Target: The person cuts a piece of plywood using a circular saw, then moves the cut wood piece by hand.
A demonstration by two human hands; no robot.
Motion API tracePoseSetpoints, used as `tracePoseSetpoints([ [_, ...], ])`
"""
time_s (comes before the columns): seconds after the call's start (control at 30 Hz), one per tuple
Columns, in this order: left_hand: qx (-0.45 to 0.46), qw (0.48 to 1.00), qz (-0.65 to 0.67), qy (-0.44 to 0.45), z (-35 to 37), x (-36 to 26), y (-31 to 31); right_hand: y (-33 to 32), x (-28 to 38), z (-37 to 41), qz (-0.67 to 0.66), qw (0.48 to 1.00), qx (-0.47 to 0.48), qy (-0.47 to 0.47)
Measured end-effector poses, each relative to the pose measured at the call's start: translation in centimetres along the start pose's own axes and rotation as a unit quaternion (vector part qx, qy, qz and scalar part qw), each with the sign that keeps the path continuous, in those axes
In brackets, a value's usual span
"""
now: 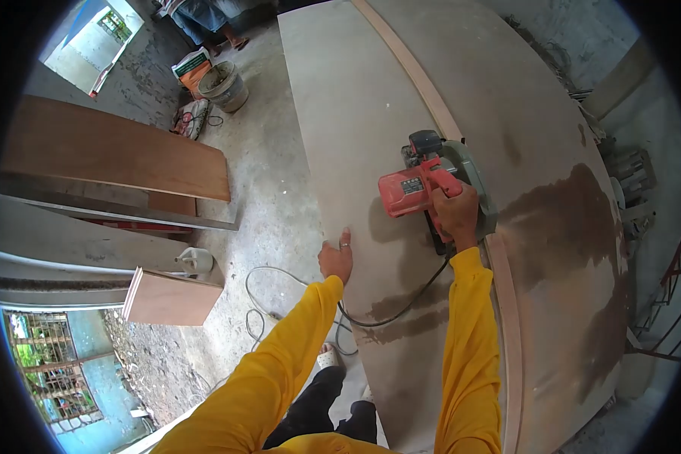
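My right hand (457, 214) grips the handle of a red circular saw (420, 181) that rests on a large pale plywood sheet (356, 113). The saw sits against a long thin wooden strip (416, 72) running along the sheet like a straightedge. My left hand (337, 257) lies flat on the sheet near its left edge, fingers together, a ring on one finger. A black power cord (401, 306) trails from the saw across the sheet and off its edge toward the floor. Both sleeves are yellow.
Brown boards (121, 155) and a small plywood box (170, 297) lie on the concrete floor at left, by a white jug (197, 261). A bucket (225, 85) and bags sit farther back, near another person's legs (204, 19). Dark stains (567, 219) mark the sheet's right side.
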State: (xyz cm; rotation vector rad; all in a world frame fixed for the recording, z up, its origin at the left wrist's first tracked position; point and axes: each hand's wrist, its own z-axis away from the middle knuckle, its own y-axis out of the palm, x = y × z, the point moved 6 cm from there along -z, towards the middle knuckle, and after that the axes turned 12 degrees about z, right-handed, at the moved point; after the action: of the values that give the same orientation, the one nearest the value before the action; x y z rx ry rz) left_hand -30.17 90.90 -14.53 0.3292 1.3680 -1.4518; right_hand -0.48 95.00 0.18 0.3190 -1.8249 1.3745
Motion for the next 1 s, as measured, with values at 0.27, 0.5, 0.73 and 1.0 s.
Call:
tracePoseSetpoints([
  [0.27,0.08,0.996,-0.004,-0.043,0.4,0.6,0.6,0.8,0.3,-1.5,-0.021,0.999,-0.021,-0.017],
  [0.5,0.073,0.996,-0.013,-0.057,0.7,1.2,0.7,1.4,0.7,-2.7,-0.008,1.0,-0.016,-0.013],
  [0.73,0.06,0.998,-0.009,-0.033,0.8,1.9,1.3,2.0,0.7,-3.8,0.002,0.999,-0.039,-0.015],
  [1.0,0.042,0.999,-0.017,-0.01,0.9,2.4,1.4,2.6,1.0,-5.3,-0.006,0.999,-0.034,-0.009],
])
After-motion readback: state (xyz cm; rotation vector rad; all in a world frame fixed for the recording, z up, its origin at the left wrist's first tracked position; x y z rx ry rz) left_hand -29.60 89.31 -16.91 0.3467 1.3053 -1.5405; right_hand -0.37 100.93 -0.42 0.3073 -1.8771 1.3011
